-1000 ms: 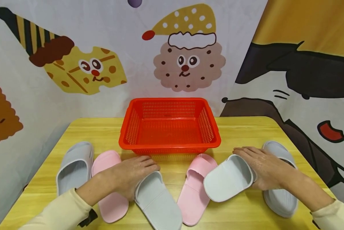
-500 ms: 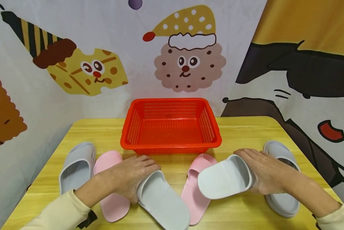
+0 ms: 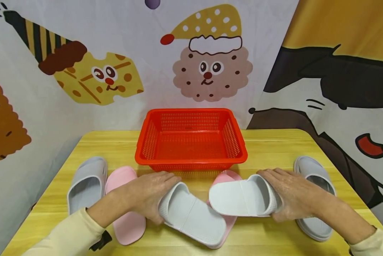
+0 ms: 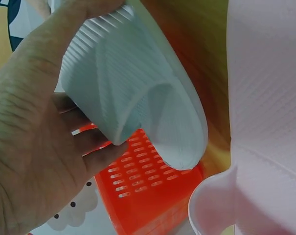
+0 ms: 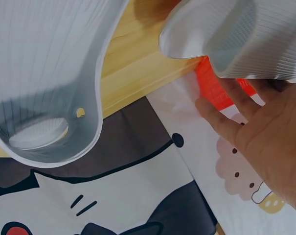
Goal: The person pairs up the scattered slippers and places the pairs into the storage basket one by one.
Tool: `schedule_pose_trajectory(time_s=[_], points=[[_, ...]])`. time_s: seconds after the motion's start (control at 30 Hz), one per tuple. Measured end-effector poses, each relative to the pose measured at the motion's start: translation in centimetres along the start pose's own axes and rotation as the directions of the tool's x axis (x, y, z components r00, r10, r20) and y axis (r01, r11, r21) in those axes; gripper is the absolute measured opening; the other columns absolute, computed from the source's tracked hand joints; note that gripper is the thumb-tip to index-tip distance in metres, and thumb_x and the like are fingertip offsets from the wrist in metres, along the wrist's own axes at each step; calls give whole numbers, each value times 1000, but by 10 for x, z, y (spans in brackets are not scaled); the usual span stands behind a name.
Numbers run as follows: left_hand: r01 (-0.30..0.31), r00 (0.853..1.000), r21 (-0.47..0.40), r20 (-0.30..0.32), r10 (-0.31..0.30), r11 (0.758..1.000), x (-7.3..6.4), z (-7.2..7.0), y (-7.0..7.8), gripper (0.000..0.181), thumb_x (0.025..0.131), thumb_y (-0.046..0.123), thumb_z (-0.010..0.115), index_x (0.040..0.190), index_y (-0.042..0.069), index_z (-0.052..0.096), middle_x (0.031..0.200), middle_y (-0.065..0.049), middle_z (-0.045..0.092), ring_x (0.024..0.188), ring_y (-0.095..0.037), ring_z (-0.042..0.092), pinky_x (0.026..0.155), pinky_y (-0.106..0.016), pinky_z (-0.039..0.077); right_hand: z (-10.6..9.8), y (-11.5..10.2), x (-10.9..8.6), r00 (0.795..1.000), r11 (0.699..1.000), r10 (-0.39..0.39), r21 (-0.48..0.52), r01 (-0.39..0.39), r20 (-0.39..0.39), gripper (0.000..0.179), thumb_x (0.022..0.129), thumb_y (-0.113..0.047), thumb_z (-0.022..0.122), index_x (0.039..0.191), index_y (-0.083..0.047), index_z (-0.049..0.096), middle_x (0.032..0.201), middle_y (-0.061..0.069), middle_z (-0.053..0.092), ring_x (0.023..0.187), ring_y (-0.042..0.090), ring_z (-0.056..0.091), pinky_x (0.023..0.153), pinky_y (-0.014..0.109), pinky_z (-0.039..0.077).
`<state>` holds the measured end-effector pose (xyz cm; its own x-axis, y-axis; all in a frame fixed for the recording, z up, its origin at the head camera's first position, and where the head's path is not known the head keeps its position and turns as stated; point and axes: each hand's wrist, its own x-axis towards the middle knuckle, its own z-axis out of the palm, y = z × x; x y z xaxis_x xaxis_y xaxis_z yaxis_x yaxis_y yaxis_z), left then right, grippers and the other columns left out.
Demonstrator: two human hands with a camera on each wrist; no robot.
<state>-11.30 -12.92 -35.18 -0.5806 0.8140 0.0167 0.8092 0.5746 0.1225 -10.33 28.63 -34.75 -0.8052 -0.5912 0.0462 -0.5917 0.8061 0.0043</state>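
My left hand grips a pale grey slipper by its strap end. A matching pale slipper is held at the strap by my right hand. Both heels point inward, almost meeting over a pink slipper that they partly cover. In the left wrist view, the fingers curl round the strap of the held slipper. The right wrist view shows the other held slipper tilted, with the fingers at its strap. A second pink slipper lies beneath my left forearm.
A red perforated basket stands at the back of the wooden table. Darker grey slippers lie at either side, one at the left and one at the right. A cartoon-printed cloth hangs behind.
Both pale slippers have swung round so their heels turn toward each other, the left one rightward and the right one leftward. They now cover more of the pink slipper. The hands keep their grip.
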Motion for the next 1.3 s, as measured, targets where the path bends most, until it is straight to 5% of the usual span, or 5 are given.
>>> schedule_pose_trajectory(time_s=[0.53, 1.3], points=[[8, 997, 83, -76, -2, 996, -1, 4, 1, 101, 47, 73, 63, 123, 10, 46, 103, 2, 55, 89, -13, 53, 76, -32, 46, 0, -14, 6, 993, 995, -103, 10, 104, -64, 97, 48, -64, 71, 130, -20, 43, 108, -17, 45, 95, 4, 40, 82, 40, 41], [79, 981, 154, -190, -49, 985, 3, 7, 9, 94, 42, 77, 60, 111, 16, 50, 85, 6, 50, 71, -9, 50, 58, -29, 45, -6, -41, 16, 986, 988, -151, -40, 149, -77, 106, 48, -70, 65, 135, -17, 37, 110, -13, 43, 99, 9, 37, 86, 39, 38]])
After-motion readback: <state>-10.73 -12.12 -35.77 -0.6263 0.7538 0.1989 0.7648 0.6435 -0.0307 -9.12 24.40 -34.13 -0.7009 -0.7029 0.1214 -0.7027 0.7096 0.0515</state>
